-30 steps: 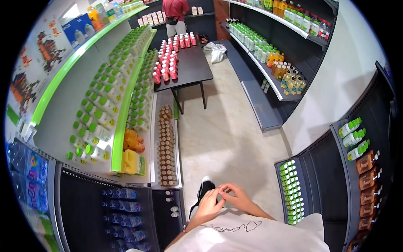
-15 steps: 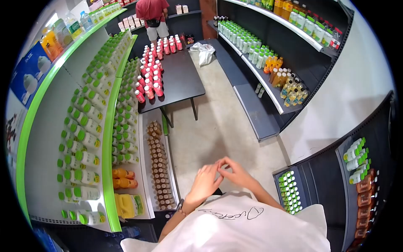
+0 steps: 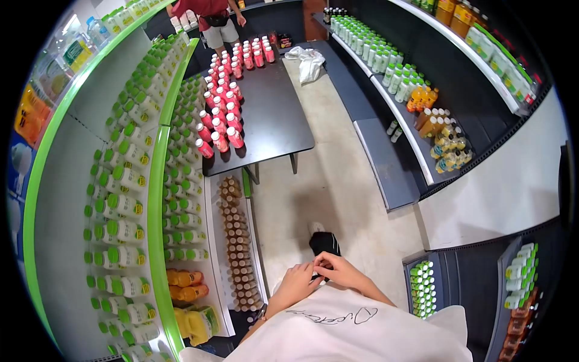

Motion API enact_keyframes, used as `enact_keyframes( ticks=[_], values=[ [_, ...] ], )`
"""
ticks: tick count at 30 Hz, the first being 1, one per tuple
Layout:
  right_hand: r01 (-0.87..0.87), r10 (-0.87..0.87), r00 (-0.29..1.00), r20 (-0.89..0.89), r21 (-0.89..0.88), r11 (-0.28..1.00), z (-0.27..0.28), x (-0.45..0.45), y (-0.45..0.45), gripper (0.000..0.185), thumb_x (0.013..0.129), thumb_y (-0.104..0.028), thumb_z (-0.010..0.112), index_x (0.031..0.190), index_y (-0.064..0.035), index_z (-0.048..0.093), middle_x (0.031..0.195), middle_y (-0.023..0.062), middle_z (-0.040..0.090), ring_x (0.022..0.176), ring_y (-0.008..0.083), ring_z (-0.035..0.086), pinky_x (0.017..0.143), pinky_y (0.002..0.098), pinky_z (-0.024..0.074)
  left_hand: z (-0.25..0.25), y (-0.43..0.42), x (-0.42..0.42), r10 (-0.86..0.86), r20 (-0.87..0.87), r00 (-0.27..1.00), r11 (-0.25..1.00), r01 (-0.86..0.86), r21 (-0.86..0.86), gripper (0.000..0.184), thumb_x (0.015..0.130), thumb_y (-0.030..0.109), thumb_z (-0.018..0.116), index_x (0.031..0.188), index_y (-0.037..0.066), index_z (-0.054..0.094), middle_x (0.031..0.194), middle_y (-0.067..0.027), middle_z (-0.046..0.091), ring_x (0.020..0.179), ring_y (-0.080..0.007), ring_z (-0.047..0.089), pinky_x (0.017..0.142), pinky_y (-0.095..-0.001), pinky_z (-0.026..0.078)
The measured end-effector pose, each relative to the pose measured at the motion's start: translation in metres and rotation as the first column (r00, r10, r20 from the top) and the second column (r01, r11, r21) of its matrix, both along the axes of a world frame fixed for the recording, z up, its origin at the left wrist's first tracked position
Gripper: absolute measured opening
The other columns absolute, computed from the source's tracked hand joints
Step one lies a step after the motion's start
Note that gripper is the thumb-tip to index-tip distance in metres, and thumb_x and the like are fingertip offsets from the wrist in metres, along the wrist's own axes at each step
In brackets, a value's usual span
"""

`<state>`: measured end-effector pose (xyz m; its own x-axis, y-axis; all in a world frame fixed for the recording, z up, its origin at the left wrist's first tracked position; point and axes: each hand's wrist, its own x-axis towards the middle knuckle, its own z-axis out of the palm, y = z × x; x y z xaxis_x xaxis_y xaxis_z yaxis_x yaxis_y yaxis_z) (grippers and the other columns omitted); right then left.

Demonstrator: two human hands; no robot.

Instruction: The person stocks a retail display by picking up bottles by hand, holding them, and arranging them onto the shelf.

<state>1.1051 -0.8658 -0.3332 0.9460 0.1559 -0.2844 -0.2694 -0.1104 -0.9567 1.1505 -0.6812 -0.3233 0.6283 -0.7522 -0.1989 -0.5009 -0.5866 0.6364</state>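
Note:
My left hand (image 3: 298, 282) and my right hand (image 3: 339, 270) meet in front of my white shirt (image 3: 344, 332), fingertips touching. The left fingers lie fairly straight with the thumb apart; the right fingers curl inward against them. Nothing shows in either hand. Below the hands, my foot in a dark trouser leg (image 3: 324, 242) is on the floor. Ahead and to the left, a dark table (image 3: 277, 117) bears rows of red bottles with white caps (image 3: 219, 142). Both hands are well apart from the table and the shelves.
Green-capped bottles (image 3: 123, 229) fill the left shelves, with brown bottles (image 3: 236, 241) low beside them. A right shelf (image 3: 401, 111) carries green-capped, orange and yellow bottles. A white bag (image 3: 310, 65) lies on the floor near a low ledge (image 3: 386, 160). A person in red (image 3: 220, 30) stands behind the table.
My view has shifted forward, and the table looks nearer. My foot now shows below my hands, which stay together. The person behind the table has turned, and a hand now shows.

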Motion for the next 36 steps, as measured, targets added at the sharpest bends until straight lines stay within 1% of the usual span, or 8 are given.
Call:
enact_keyframes(
  ticks=[7, 10, 17, 20, 25, 30, 34, 36],
  values=[
    [-0.073, 0.074, 0.997, -0.02, 0.045, 0.996, 0.0, 0.162, -0.027, 0.026, 0.094, -0.022, 0.062, 0.112, -0.0027, 0.06, 0.099, 0.0091, 0.067, 0.091, 0.0161, 0.063, 0.079, 0.0304, 0.0507, -0.009, -0.031, 0.147, 0.092, 0.0, 0.996, 0.996, -0.092, -0.005, 0.043, 0.091, 0.035, 0.06, 0.117, 0.0, 0.06, 0.115, -0.0193, 0.062, 0.105, -0.037, 0.059, 0.091, -0.0466, 0.045],
    [-0.129, 0.13, 0.991, 0.034, -0.037, 0.991, 0.01, 0.237, -0.039, 0.026, 0.094, -0.021, 0.062, 0.112, -0.0028, 0.06, 0.096, 0.0087, 0.067, 0.088, 0.0151, 0.063, 0.078, 0.0305, 0.051, 0.011, -0.049, 0.212, 0.107, 0.11, 0.988, 0.979, -0.124, 0.163, 0.043, 0.092, 0.035, 0.06, 0.116, 0.0, 0.061, 0.117, -0.0201, 0.062, 0.106, -0.0374, 0.059, 0.091, -0.0474, 0.044],
    [-0.159, 0.166, 0.978, 0.123, -0.069, 0.985, -0.009, 0.372, -0.059, 0.027, 0.094, -0.024, 0.062, 0.112, -0.0036, 0.06, 0.099, 0.0097, 0.068, 0.09, 0.0174, 0.065, 0.081, 0.0315, 0.0505, -0.006, -0.06, 0.32, 0.186, 0.197, 0.963, 0.973, -0.209, 0.101, 0.054, 0.09, 0.039, 0.061, 0.123, -0.003, 0.053, 0.118, -0.0198, 0.06, 0.104, -0.0377, 0.059, 0.09, -0.0476, 0.044],
    [-0.175, 0.188, 0.979, 0.079, -0.15, 0.973, -0.02, 0.404, -0.055, 0.03, 0.095, -0.029, 0.06, 0.112, -0.0035, 0.06, 0.102, 0.0119, 0.068, 0.093, 0.02, 0.066, 0.083, 0.033, 0.0504, -0.005, -0.063, 0.338, 0.217, 0.14, 0.966, 0.949, -0.242, 0.202, 0.056, 0.09, 0.04, 0.062, 0.124, -0.003, 0.052, 0.12, -0.0199, 0.059, 0.107, -0.0384, 0.058, 0.091, -0.0478, 0.044],
    [-0.342, 0.345, 0.935, -0.081, 0.049, 0.938, -0.029, 0.449, -0.046, 0.032, 0.099, -0.03, 0.055, 0.11, -0.0004, 0.06, 0.099, 0.0091, 0.065, 0.093, 0.015, 0.061, 0.085, 0.0301, 0.0487, -0.042, -0.068, 0.369, 0.216, -0.043, 0.975, 0.939, -0.196, 0.284, 0.058, 0.089, 0.042, 0.062, 0.122, -0.003, 0.054, 0.118, -0.0209, 0.061, 0.106, -0.0395, 0.059, 0.09, -0.0501, 0.047],
    [-0.446, 0.438, 0.888, -0.141, -0.03, 0.895, -0.066, 0.501, -0.032, 0.037, 0.097, -0.034, 0.057, 0.111, 0.0008, 0.06, 0.1, 0.0141, 0.065, 0.091, 0.0216, 0.063, 0.084, 0.0329, 0.0484, -0.07, -0.053, 0.429, 0.294, -0.163, 0.942, 0.929, -0.241, 0.281, 0.041, 0.087, 0.036, 0.064, 0.108, 0.001, 0.064, 0.107, -0.0178, 0.066, 0.098, -0.0337, 0.062, 0.083, -0.0469, 0.048],
    [-0.395, 0.395, 0.918, -0.025, -0.127, 0.91, -0.074, 0.561, -0.015, 0.036, 0.097, -0.029, 0.059, 0.119, -0.0006, 0.058, 0.107, 0.0135, 0.064, 0.102, 0.0216, 0.063, 0.091, 0.0333, 0.048, -0.09, -0.034, 0.488, 0.597, 0.007, 0.802, 0.795, -0.592, 0.135, 0.035, 0.086, 0.029, 0.065, 0.11, 0.003, 0.064, 0.112, -0.0167, 0.065, 0.102, -0.034, 0.061, 0.085, -0.0458, 0.048],
    [-0.44, 0.425, 0.898, -0.116, -0.186, 0.879, -0.069, 0.597, -0.013, 0.038, 0.096, -0.028, 0.059, 0.123, -0.0016, 0.057, 0.118, 0.0171, 0.063, 0.111, 0.0266, 0.062, 0.096, 0.0358, 0.0471, -0.108, -0.025, 0.516, 0.734, 0.051, 0.677, 0.667, -0.733, 0.136, 0.057, 0.085, 0.029, 0.069, 0.13, -0.002, 0.051, 0.125, -0.0207, 0.058, 0.114, -0.0378, 0.057, 0.095, -0.0468, 0.047]
  ],
)
